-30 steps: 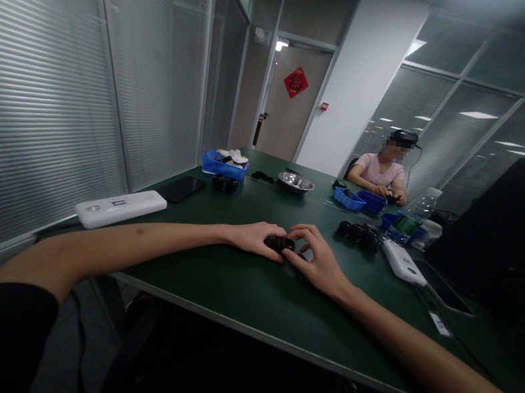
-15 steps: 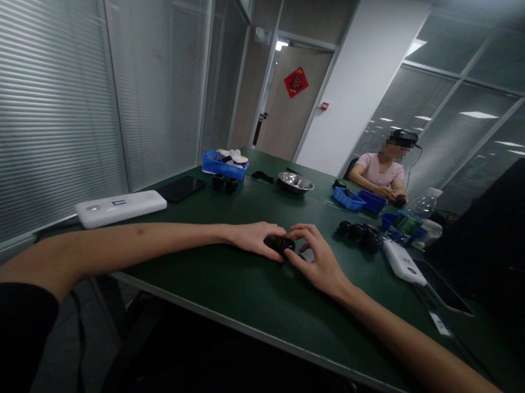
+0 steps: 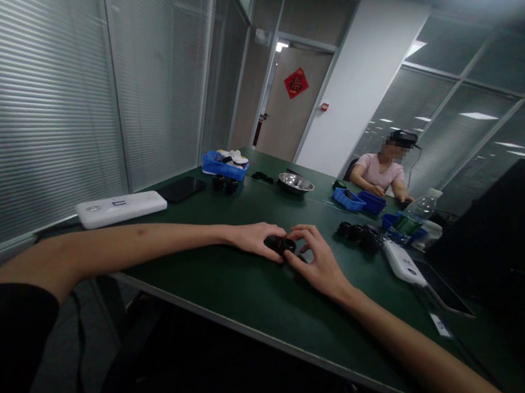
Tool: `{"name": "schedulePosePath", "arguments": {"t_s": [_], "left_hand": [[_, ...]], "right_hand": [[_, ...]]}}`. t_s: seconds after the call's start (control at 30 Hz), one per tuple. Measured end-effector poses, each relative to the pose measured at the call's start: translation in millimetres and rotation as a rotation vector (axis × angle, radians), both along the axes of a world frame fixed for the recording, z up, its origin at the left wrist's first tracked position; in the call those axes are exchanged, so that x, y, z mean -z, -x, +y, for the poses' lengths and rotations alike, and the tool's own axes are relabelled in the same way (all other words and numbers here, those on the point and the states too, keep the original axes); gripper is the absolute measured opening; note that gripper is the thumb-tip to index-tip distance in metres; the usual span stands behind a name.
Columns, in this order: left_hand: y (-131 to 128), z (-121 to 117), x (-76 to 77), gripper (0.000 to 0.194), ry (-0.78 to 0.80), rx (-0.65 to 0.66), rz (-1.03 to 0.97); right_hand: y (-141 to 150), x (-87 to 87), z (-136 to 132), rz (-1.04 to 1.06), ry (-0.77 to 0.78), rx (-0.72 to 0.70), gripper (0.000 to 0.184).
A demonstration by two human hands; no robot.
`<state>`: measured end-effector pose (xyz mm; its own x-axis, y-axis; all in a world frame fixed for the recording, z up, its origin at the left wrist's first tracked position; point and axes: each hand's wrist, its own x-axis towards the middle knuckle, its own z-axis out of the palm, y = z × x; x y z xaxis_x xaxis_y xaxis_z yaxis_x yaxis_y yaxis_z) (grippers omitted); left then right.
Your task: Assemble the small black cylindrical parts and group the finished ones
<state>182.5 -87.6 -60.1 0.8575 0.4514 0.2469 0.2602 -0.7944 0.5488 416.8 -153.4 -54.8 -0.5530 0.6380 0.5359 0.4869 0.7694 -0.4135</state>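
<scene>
- Left hand [image 3: 257, 239] grasps the left end of a small black cylindrical piece [image 3: 279, 245], thumb on the near side and fingers on the far side.
- Right hand [image 3: 315, 258] arches its thumb and forefinger around the piece's right end, which shows an open ring; whether those fingertips pinch it firmly, I cannot tell.
- Over the last second both hands hardly shift, so the piece stays in place between them, low over the counter [image 3: 226, 285]; any small turn of the ring is too dim to make out.
- Across the counter, the co-worker's [image 3: 379, 172] hands have come apart, well away from this piece.
- The counter's near edge runs below both hands, well apart from the piece; the left forearm crosses its left corner.
- To the right, a cluster of black round parts [image 3: 360, 235] lies nearest the right hand, with a white power bank [image 3: 403, 262] beyond.
- On the far side, a metal bowl [image 3: 294, 193] and a blue basket [image 3: 223, 168] stand well past the fingertips, a pair of black round parts [image 3: 225, 184] just before the basket.
</scene>
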Motion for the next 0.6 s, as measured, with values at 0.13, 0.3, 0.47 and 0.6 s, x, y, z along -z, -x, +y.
{"name": "schedulePosePath", "arguments": {"t_s": [0.13, 0.3, 0.47, 0.6], "left_hand": [[0.2, -0.2, 0.1, 0.053, 0.016, -0.01, 0.001], [-0.1, -2.0, -2.2, 0.053, -0.001, 0.002, -0.003], [-0.4, -1.7, -2.6, 0.048, -0.015, 0.004, 0.01], [-0.9, -1.6, -2.0, 0.048, 0.013, 0.013, -0.004]], "right_hand": [[-0.8, -1.9, -1.4, -0.028, 0.014, -0.057, 0.026], [-0.6, -1.9, -1.7, 0.002, 0.017, -0.036, 0.028], [-0.4, -0.4, -0.2, 0.02, 0.002, 0.003, 0.02], [-1.2, -1.4, -0.7, 0.004, 0.018, -0.049, 0.023]]}}
